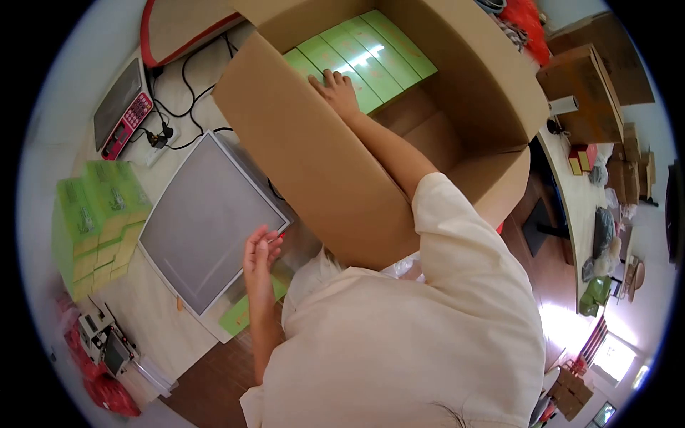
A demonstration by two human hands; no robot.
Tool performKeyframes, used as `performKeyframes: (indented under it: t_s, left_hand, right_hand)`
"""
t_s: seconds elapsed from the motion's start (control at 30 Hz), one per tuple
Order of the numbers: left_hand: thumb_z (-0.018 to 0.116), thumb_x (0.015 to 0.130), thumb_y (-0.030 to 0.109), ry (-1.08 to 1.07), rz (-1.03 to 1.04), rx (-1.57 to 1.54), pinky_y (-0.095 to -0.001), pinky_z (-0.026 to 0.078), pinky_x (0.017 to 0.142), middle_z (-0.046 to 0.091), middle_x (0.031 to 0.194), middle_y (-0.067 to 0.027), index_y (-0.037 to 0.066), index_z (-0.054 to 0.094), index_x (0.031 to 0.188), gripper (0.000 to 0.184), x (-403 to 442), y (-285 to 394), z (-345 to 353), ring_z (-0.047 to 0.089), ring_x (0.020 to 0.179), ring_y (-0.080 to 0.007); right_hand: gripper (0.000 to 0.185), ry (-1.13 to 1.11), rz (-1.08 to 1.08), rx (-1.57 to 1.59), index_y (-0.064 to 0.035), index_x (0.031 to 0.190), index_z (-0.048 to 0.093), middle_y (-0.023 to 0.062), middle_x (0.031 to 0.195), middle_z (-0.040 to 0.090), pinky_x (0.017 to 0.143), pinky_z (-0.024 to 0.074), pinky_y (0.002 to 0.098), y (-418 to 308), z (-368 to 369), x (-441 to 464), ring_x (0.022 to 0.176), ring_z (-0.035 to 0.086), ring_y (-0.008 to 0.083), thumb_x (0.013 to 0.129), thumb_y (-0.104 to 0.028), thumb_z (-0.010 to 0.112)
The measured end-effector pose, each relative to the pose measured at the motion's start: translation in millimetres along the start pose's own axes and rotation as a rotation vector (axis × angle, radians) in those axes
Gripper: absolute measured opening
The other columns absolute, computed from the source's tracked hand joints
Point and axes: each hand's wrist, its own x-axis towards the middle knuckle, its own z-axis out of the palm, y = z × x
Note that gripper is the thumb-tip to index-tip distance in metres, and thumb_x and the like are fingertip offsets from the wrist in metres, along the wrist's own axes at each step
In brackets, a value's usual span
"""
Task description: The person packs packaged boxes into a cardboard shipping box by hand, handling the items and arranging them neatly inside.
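Note:
A large open cardboard box [314, 157] stands in front of me. Several green boxes [378, 60] lie side by side in its far left part. My right hand [337, 94] reaches over the near left wall and touches the nearest green boxes, fingers apart, holding nothing. My left hand [262, 250] hovers by the right edge of a grey flat panel [214, 221], its fingers loosely curled and apart with nothing in them. Below that hand, a green box [239, 314] shows partly beside the panel's lower corner.
Stacked green boxes [100, 221] stand on the table's left side. Behind them are a scale with pink keys [132, 118] and black cables [187, 107]. A small machine [107, 339] sits at the lower left. Cardboard boxes [581, 93] and another table [581, 207] are on the right.

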Motion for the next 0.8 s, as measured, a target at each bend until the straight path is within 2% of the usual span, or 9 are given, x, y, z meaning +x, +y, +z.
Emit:
performKeyframes:
  t_s: [0.07, 0.2, 0.27, 0.33, 0.47, 0.6, 0.7, 0.73, 0.8]
  left_hand:
    - [0.047, 0.096, 0.025, 0.051, 0.011, -0.019, -0.0272, 0.044, 0.085, 0.058, 0.111, -0.0071, 0.005, 0.050, 0.123, 0.034, -7.5, -0.2, -3.6, 0.057, 0.099, -0.0144]
    - [0.048, 0.096, 0.023, 0.199, 0.032, -0.076, -0.0289, 0.044, 0.086, 0.060, 0.105, -0.0066, 0.005, 0.054, 0.118, 0.030, -29.4, -17.1, -30.4, 0.057, 0.096, -0.0142]
    - [0.048, 0.096, 0.023, 0.315, 0.057, -0.126, -0.0288, 0.044, 0.085, 0.060, 0.103, -0.0058, 0.005, 0.055, 0.117, 0.028, -37.1, -41.2, -62.2, 0.057, 0.095, -0.0138]
    - [0.047, 0.096, 0.022, 0.473, 0.056, -0.183, -0.0287, 0.044, 0.085, 0.061, 0.101, -0.0050, 0.005, 0.055, 0.115, 0.027, -57.8, -65.5, -88.7, 0.057, 0.094, -0.0134]
    - [0.049, 0.095, 0.021, 0.885, 0.216, -0.344, -0.0267, 0.043, 0.078, 0.060, 0.092, -0.0011, 0.005, 0.056, 0.112, 0.024, -85.7, -90.6, -123.0, 0.056, 0.085, -0.0113]
    - [0.051, 0.094, 0.020, 1.052, 0.330, -0.484, -0.0263, 0.043, 0.077, 0.058, 0.088, -0.0008, 0.006, 0.055, 0.111, 0.022, -127.2, -108.6, -145.7, 0.055, 0.081, -0.0111]
    - [0.051, 0.092, 0.016, 1.246, 0.328, -0.565, -0.0270, 0.043, 0.083, 0.055, 0.094, -0.0040, 0.006, 0.053, 0.112, 0.022, -129.3, -111.6, -152.5, 0.053, 0.085, -0.0136]
    - [0.050, 0.092, 0.015, 1.279, 0.314, -0.521, -0.0276, 0.043, 0.084, 0.055, 0.097, -0.0049, 0.005, 0.053, 0.112, 0.023, -123.8, -110.3, -153.8, 0.052, 0.087, -0.0145]
    - [0.049, 0.091, 0.014, 1.289, 0.262, -0.430, -0.0286, 0.044, 0.085, 0.054, 0.101, -0.0069, 0.003, 0.052, 0.113, 0.025, -129.9, -120.6, -159.1, 0.052, 0.093, -0.0164]
  right_hand:
    - [0.034, 0.226, -0.127, -0.068, -0.0164, 0.115, 0.056, 0.0207, 0.106, 0.055, 0.084, 0.0412, 0.0436, -3.8, 10.5, -3.7, 0.103, 0.050, 0.0355, 0.086, -0.033, 0.052]
    - [0.040, 0.023, 0.031, 0.121, -0.0168, 0.121, 0.058, 0.0272, 0.128, 0.047, 0.094, 0.0406, 0.0480, 20.3, 26.4, 19.9, 0.109, 0.051, 0.0431, 0.082, -0.025, 0.056]
    - [0.033, 0.307, 0.003, 0.396, -0.0084, 0.113, 0.059, 0.0193, 0.117, 0.055, 0.095, 0.0399, 0.0437, 16.5, -11.5, 22.1, 0.107, 0.053, 0.0361, 0.081, -0.015, 0.060]
    - [0.025, 0.309, -0.014, 0.473, -0.0039, 0.105, 0.059, 0.0136, 0.104, 0.059, 0.089, 0.0419, 0.0395, -45.3, -112.5, 18.2, 0.102, 0.053, 0.0316, 0.080, -0.003, 0.059]
    - [0.023, 0.001, -0.305, 0.682, -0.0037, 0.101, 0.061, 0.0130, 0.095, 0.060, 0.079, 0.0458, 0.0382, -164.5, -181.7, -40.9, 0.089, 0.057, 0.0298, 0.078, -0.002, 0.060]
    - [0.038, -0.681, -0.760, 0.793, -0.0075, 0.107, 0.060, 0.0126, 0.108, 0.059, 0.082, 0.0475, 0.0388, -263.0, -147.2, -155.0, 0.097, 0.056, 0.0315, 0.070, -0.003, 0.066]
    - [0.054, -0.703, -0.866, 0.850, -0.0087, 0.118, 0.054, 0.0136, 0.115, 0.057, 0.092, 0.0414, 0.0440, -315.8, -95.7, -212.5, 0.106, 0.052, 0.0345, 0.068, -0.015, 0.072]
    - [0.055, -0.894, -0.887, 0.681, -0.0110, 0.119, 0.054, 0.0136, 0.116, 0.056, 0.091, 0.0401, 0.0456, -328.9, -67.8, -223.2, 0.105, 0.051, 0.0340, 0.067, -0.017, 0.072]
    - [0.057, -0.783, -1.003, 0.498, -0.0149, 0.124, 0.050, 0.0157, 0.108, 0.054, 0.079, 0.0418, 0.0448, -347.3, 2.3, -259.1, 0.095, 0.054, 0.0331, 0.069, -0.016, 0.065]
